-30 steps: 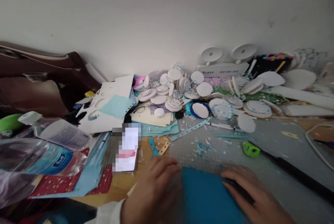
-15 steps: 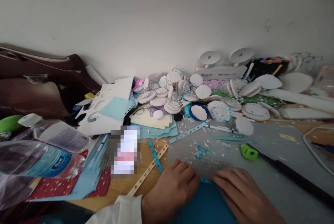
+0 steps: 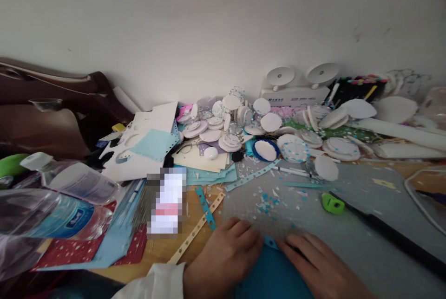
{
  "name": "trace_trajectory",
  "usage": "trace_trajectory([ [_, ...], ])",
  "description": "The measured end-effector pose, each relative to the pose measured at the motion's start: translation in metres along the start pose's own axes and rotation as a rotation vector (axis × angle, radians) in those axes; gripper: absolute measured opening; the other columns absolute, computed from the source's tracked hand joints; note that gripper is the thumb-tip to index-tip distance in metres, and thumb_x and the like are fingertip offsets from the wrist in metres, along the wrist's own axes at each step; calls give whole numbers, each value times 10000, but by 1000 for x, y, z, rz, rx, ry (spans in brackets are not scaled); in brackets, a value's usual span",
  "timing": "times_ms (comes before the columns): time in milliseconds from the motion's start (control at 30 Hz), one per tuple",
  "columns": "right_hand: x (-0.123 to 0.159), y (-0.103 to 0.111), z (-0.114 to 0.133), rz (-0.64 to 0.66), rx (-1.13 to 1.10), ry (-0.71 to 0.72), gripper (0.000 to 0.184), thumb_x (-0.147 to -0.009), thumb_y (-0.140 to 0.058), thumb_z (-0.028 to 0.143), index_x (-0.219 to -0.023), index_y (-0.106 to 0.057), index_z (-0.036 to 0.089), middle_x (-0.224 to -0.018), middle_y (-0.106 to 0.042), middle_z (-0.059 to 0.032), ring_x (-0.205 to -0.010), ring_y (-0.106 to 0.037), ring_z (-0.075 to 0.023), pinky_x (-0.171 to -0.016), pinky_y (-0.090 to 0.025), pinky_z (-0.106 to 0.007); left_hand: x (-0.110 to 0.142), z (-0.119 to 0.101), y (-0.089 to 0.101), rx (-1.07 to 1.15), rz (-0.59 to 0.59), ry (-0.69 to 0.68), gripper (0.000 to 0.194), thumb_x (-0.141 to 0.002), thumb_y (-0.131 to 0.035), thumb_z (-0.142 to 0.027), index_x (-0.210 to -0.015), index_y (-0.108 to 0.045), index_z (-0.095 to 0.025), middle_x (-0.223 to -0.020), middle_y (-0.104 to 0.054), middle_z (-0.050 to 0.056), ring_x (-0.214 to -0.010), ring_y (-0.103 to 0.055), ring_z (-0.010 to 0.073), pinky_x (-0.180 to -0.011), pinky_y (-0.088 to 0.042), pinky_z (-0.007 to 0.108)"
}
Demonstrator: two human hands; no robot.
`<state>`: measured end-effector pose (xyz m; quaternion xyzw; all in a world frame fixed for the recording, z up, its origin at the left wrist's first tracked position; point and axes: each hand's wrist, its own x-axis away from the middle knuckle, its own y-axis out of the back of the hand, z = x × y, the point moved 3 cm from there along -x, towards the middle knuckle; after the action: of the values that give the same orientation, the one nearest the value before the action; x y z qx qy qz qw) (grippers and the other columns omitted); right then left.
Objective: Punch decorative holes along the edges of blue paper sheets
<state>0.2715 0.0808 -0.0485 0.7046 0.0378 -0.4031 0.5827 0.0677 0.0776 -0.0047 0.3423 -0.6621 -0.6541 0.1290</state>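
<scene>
In front of me a deep blue sheet of paper lies at the near edge of the grey mat. Along its top edge shows a lighter blue band with punched holes, between my two hands. My left hand is closed with curled fingers over the left end of that edge. At the right end, my right hand has its fingers together and pressed on the paper. The fingertips of both hands are partly hidden or blurred. A blue punched strip and a cream punched strip lie left of my left hand.
Blue paper bits are scattered beyond my hands. A black tool with a green part lies to the right. White discs crowd the back by the wall. A phone and a plastic bottle are on the left.
Both hands have shifted slightly left and down. More of the light blue punched band shows between them.
</scene>
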Motion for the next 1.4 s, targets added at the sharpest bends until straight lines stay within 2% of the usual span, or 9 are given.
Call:
trace_trajectory([
  [100, 2, -5, 2, 7, -52, -83, 473, -1034, -245, 144, -1026, -717, 160, -912, -719, -73, -909, -624, -179, -893, -453, -298, 16, 20, 28, 51, -154, 211, 223, -975, -440, -170, -1161, -562, -165, -1018, -663, 83, -935, -607, 216, -821, -492, 345],
  [233, 8, -12, 7, -5, -108, -168, 456, -1024, -255, 130, -1056, -708, 160, -942, -706, -87, -935, -619, -191, -923, -449, -326, 61, 75, 56, -324, -437, 799, 402, -911, -495, -352, -1228, -524, -107, -1053, -604, 161, -1000, -567, 324, -887, -462, 473],
  [367, 13, -16, 7, 60, -105, -174, 441, -992, -278, 92, -1113, -698, 151, -987, -695, -109, -963, -621, -207, -906, -472, -343, 90, 117, 44, -507, -270, 1079, 898, -768, -515, -697, -1290, -450, 31, -1085, -590, 251, -1048, -549, 418, -918, -429, 523],
  [567, 11, -9, -1, 129, -94, -61, 421, -931, -350, 61, -1158, -685, 177, -986, -698, -88, -935, -641, -186, -867, -532, -300, 84, 125, 35, -482, -59, 1213, 818, -799, -555, -600, -1312, -422, 23, -1078, -617, 237, -1020, -588, 396, -866, -447, 455],
  [767, 9, -11, 2, 53, -92, -170, 416, -982, -304, 108, -1096, -700, 165, -970, -687, -97, -952, -630, -198, -884, -522, -335, 73, 126, 42, -467, -8, 1224, 689, -800, -562, -473, -1275, -433, 10, -1003, -636, 202, -977, -609, 372, -834, -466, 440],
  [967, 0, -1, 1, 60, -81, -51, 390, -986, -325, 111, -1099, -695, 159, -942, -701, -85, -907, -638, -177, -862, -522, -290, 76, 123, 41, -459, -119, 1123, 681, -843, -551, -445, -1277, -434, 66, -979, -632, 242, -933, -618, 417, -814, -493, 530],
  [1100, -7, 8, 3, 87, -193, -154, 370, -962, -347, 86, -1117, -675, 158, -949, -697, -90, -909, -644, -180, -860, -528, -286, 67, 86, 41, -357, -205, 904, 513, -923, -485, -392, -1317, -425, -69, -1241, -549, 213, -1168, -529, 357, -991, -447, 497],
  [1167, -10, 10, 4, 120, -312, -229, 335, -956, -381, 94, -1125, -659, 173, -963, -688, -85, -910, -645, -179, -859, -536, -284, 55, 56, 36, -77, -268, 613, 415, -937, -498, -316, -1312, -436, -149, -1288, -531, 162, -1221, -507, 302, -1011, -459, 460],
  [1400, -14, 8, -1, 248, -572, -471, 222, -953, -468, 125, -1041, -651, 216, -931, -670, -47, -886, -654, -162, -807, -559, -263, 18, 0, -5, 298, 0, 308, 348, -843, -642, -66, -1162, -570, -186, -1071, -653, 64, -957, -623, 221, -826, -559, 344],
])
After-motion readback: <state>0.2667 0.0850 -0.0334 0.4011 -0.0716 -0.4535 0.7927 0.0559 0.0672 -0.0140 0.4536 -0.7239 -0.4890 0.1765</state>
